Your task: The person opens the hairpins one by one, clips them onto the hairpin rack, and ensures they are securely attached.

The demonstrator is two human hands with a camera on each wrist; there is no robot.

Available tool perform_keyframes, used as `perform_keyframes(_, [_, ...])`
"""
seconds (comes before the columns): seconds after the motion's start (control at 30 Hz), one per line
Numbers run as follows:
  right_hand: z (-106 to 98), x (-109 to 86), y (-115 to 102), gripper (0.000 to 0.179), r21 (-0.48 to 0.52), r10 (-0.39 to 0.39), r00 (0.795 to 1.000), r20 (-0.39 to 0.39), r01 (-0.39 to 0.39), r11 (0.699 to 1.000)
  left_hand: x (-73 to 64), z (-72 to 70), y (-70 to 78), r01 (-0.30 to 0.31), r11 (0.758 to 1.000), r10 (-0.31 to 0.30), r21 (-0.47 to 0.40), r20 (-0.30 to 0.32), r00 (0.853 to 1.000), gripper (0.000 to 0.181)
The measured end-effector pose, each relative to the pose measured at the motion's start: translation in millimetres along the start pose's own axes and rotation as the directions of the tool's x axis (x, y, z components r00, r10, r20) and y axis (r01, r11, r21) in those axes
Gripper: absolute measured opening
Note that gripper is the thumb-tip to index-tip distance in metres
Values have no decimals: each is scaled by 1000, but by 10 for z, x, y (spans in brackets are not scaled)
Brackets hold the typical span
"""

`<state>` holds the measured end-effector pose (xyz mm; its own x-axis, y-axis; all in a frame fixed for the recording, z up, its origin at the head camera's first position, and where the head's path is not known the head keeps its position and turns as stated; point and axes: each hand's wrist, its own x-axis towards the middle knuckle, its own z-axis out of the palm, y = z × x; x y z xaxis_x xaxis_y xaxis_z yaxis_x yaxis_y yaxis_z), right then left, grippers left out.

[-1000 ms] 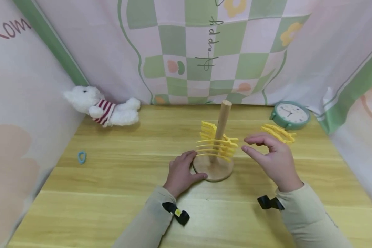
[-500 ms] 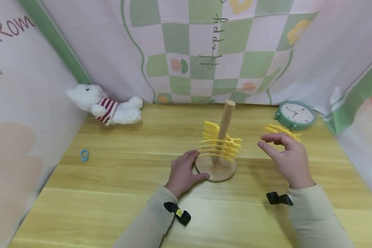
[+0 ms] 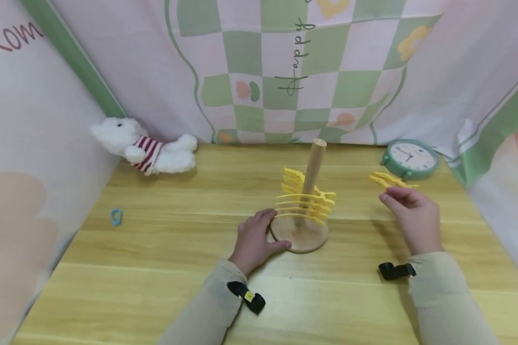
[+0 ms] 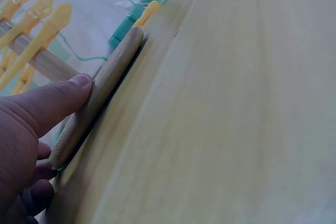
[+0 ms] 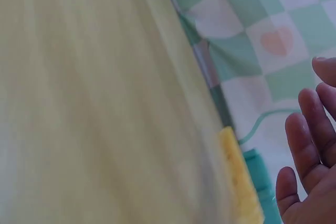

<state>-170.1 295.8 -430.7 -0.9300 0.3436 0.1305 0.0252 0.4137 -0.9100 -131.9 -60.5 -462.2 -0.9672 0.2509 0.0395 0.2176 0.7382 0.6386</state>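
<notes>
The head view looks forward and down from the near side, across the desk (image 3: pixel 190 220) to the checkered curtain (image 3: pixel 280 72). The left wrist view, low, slanted and close to the wooden base (image 4: pixel 105 95), faces far right; the right wrist one skims the desk toward the curtain. All three share the green clock (image 3: pixel 411 157).

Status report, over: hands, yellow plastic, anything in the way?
Left hand gripping stand's wooden base. Right hand empty, close to loose yellow plastic. Green clock just beyond; probably no obstruction.

Upright wooden stand (image 3: pixel 314 168) bearing tiered yellow pieces (image 3: pixel 322 208), loose pieces (image 3: pixel 384 180) at right
</notes>
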Motion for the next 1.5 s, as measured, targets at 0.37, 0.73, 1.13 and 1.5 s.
perform_keyframes(0.37, [-175, 99, 248, 41, 268, 92, 993, 78, -109, 957, 16, 7, 3, 1, 1000, -1, 8, -4, 1000, 88])
perform_keyframes(0.73, [-400, 319, 474, 53, -23, 181, 980, 80, -180, 983, 3, -10, -9, 7, 1000, -7, -7, 0, 1000, 87])
perform_keyframes(1.13, [-523, 472, 510, 75, -309, 171, 961, 215, -100, 946, -4, 5, -25, 16, 1000, -16, -14, 8, 1000, 87])
perform_keyframes(1.5, [-498, 428, 418, 84, -439, 210, 940, 270, -74, 896, 6, 13, -23, 16, 1000, -16, -8, 11, 1000, 88])
